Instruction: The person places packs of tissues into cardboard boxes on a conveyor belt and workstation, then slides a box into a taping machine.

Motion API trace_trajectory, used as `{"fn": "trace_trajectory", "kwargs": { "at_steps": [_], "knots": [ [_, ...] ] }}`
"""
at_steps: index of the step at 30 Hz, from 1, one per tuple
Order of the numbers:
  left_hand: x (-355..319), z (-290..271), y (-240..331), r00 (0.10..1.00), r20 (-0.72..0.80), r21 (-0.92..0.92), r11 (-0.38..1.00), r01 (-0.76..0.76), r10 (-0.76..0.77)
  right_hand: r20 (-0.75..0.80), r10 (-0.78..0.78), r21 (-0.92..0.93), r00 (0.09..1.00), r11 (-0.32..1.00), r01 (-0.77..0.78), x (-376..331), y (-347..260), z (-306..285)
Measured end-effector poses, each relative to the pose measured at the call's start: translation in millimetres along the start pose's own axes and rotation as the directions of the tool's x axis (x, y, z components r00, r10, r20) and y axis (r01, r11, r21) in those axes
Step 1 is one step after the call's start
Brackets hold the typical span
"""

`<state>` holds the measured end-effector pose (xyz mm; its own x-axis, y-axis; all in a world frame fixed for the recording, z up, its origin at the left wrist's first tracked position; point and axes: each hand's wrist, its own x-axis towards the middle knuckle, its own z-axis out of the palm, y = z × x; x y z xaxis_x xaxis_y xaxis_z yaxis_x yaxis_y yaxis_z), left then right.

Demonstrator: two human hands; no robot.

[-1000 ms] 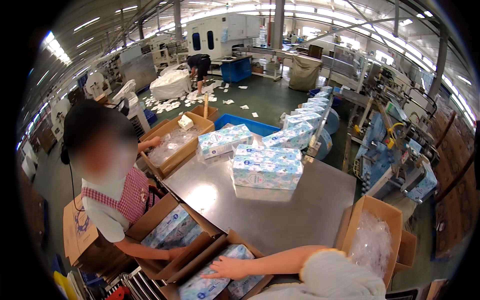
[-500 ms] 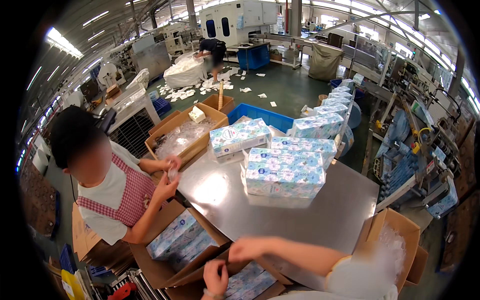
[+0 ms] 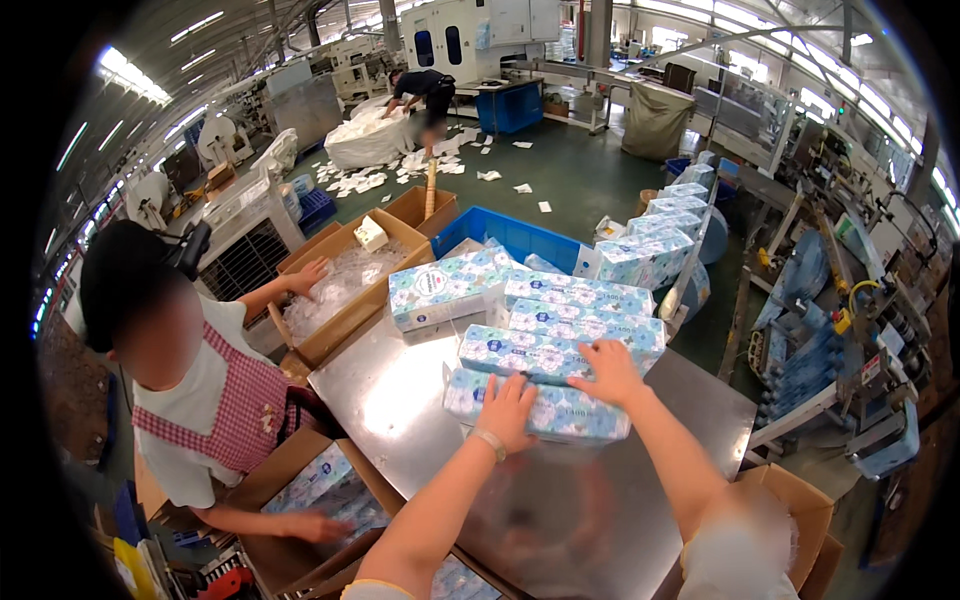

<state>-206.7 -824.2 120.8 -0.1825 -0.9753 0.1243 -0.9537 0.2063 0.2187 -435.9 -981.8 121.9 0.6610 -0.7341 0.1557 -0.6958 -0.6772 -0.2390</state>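
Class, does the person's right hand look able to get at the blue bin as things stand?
Probably not directly: the right hand touches the nearer packs, and farther packs lie between it and the blue bin.

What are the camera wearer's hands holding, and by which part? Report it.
Whether either grips cannot be told. The left hand lies on the nearest floral pack, near its middle; the right hand lies on the right part of the pack behind it.

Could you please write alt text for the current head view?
The person's left hand and right hand touch blue flowered packs on a metal table. At left, a co-worker in a checked apron reaches over two cardboard boxes.
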Motion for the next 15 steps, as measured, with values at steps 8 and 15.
{"fn": "trace_trajectory", "kwargs": {
  "at_steps": [8, 15],
  "knots": [
    [-84.1, -54.2, 15.3, 0.955, 0.082, 0.094, 0.952, -0.291, 0.284, 0.29, 0.085, -0.105, 0.953, 0.993, -0.056, -34.0, -46.9, -22.3],
    [-329.1, -233.7, 76.6, 0.983, -0.147, -0.092, 0.991, 0.096, -0.109, -0.035, 0.152, -0.227, 0.988, 0.961, -0.156, -235.2, -110.9, -51.3]
  ]
}}
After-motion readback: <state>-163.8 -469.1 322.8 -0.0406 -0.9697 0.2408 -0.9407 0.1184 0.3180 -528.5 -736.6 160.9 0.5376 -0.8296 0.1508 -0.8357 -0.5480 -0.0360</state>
